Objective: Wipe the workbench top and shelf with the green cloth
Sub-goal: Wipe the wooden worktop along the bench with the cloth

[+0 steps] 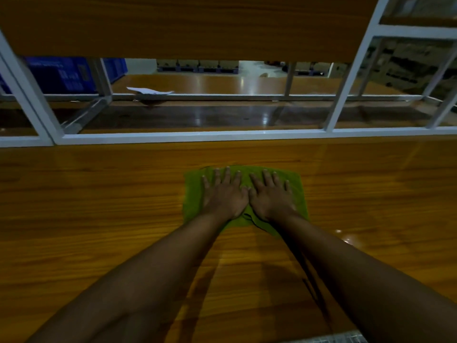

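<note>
The green cloth (193, 194) lies flat on the wooden workbench top (86, 194), a little right of centre. My left hand (223, 195) and my right hand (270, 196) rest side by side on it, palms down, fingers straight and spread, thumbs touching. Both forearms reach in from the bottom of the view. The wooden shelf (185, 23) spans the top of the view above the bench, carried by a white metal frame (173, 137).
A white frame post (356, 70) slants up at the right, another stands at the left. Beyond the frame is a second wooden bench with a white paper sheet (150, 90). Blue crates (61, 75) stand at the back left.
</note>
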Tool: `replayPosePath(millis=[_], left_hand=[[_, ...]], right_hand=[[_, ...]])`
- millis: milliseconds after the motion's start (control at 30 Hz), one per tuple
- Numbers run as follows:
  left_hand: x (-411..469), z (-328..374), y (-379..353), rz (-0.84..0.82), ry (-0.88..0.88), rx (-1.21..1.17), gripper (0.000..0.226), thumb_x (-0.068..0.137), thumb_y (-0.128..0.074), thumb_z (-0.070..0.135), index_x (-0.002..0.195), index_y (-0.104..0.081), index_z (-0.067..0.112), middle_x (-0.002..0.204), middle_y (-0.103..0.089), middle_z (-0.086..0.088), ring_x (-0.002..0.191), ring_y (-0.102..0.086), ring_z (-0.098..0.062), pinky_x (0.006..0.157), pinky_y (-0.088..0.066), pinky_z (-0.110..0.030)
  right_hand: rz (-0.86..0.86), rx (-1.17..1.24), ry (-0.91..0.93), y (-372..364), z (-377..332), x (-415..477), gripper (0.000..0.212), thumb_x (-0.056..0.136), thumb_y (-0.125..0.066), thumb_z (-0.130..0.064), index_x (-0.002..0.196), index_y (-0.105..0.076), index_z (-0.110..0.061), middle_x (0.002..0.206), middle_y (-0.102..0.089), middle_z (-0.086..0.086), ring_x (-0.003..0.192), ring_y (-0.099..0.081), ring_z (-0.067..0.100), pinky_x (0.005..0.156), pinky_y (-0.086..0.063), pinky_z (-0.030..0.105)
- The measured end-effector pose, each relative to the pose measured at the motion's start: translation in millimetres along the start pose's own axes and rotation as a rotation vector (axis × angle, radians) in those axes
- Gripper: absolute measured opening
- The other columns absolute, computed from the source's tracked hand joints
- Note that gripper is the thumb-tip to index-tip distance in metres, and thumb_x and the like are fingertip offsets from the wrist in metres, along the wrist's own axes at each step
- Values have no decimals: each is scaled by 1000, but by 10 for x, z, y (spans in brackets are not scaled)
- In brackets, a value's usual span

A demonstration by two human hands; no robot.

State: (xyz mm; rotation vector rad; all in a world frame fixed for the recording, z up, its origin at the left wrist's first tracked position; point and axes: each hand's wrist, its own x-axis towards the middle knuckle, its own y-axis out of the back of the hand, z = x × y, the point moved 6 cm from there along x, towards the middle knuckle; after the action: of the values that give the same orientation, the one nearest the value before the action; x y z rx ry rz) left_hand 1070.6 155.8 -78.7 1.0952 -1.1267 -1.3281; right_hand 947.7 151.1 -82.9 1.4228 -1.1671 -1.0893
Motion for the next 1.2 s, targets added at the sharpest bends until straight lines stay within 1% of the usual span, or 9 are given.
replayPosePath(millis=[267, 400, 500, 633, 700, 800, 867, 1100, 1200], left_hand=[[-153, 672, -114, -24, -108, -6, 65, 100, -13, 56, 158, -7, 27, 166, 5, -5, 151, 7, -33, 117, 3, -62], [-371, 808, -137, -49, -162, -17, 65, 100, -15, 56, 158, -7, 27, 166, 6, -4, 151, 9, -32, 117, 5, -61], [-584, 854, -144, -78, -206, -17, 65, 100, -15, 55, 158, -5, 27, 165, 9, -3, 151, 11, -31, 117, 7, -61], [-946, 804, -160, -85, -269, -64, 66, 100, -17, 54, 158, -6, 26, 165, 8, -4, 151, 12, -31, 117, 9, -60], [-1139, 723, -166, -77, -298, -66, 65, 100, -18, 53, 158, -7, 26, 166, 6, -4, 151, 11, -31, 117, 8, -60], [-1436, 515, -119, -43, -336, -65, 64, 100, -16, 52, 158, -9, 25, 166, 2, -5, 151, 7, -31, 118, 5, -60], [-1622, 308, -82, -25, -349, -58, 62, 101, -15, 50, 158, -8, 26, 166, 2, -5, 151, 7, -31, 118, 4, -60], [-2107, -851, 80, 11, -291, -25, 61, 101, -14, 48, 158, -7, 27, 166, 3, -4, 152, 7, -29, 119, 3, -57], [-2251, -1356, 141, 0, -232, -10, 65, 96, -3, 53, 157, -4, 29, 165, 7, -1, 151, 10, -27, 120, 5, -56]], right_hand=[[-6, 4, -112, 34, 683, -416, 61, 106, -13, -57, 163, -4, -37, 172, 9, 1, 159, 9, 24, 126, 5, 53], [8, -12, -150, 27, 773, -733, 61, 106, -13, -56, 163, -2, -37, 172, 8, 2, 159, 8, 24, 126, 3, 52], [45, -25, -196, 6, 756, -1003, 60, 107, -16, -53, 164, -5, -36, 172, 3, 4, 159, 2, 25, 126, -1, 52], [50, -48, -241, -47, 619, -1406, 72, 95, -2, -58, 164, -6, -36, 173, -1, 5, 159, -1, 26, 125, -6, 52], [41, -42, -257, -80, 500, -1611, 74, 94, 2, -60, 164, -3, -35, 172, 1, 5, 159, 2, 25, 126, -6, 52], [24, -39, -262, -139, 192, -1848, 95, 75, 21, -65, 163, 1, -35, 172, 5, 5, 159, 5, 25, 126, -3, 52], [17, -61, -271, -200, -60, -1949, 101, 69, 26, -64, 163, 4, -35, 172, 7, 5, 159, 7, 25, 126, -3, 52], [20, -48, -190, -375, -1301, -2129, 102, 68, 29, -62, 163, 4, -35, 171, 11, 5, 158, 10, 26, 126, 0, 53], [12, -36, -130, -441, -1827, -2118, 104, 67, 29, -62, 163, 3, -34, 171, 11, 6, 158, 11, 27, 126, 2, 54]])
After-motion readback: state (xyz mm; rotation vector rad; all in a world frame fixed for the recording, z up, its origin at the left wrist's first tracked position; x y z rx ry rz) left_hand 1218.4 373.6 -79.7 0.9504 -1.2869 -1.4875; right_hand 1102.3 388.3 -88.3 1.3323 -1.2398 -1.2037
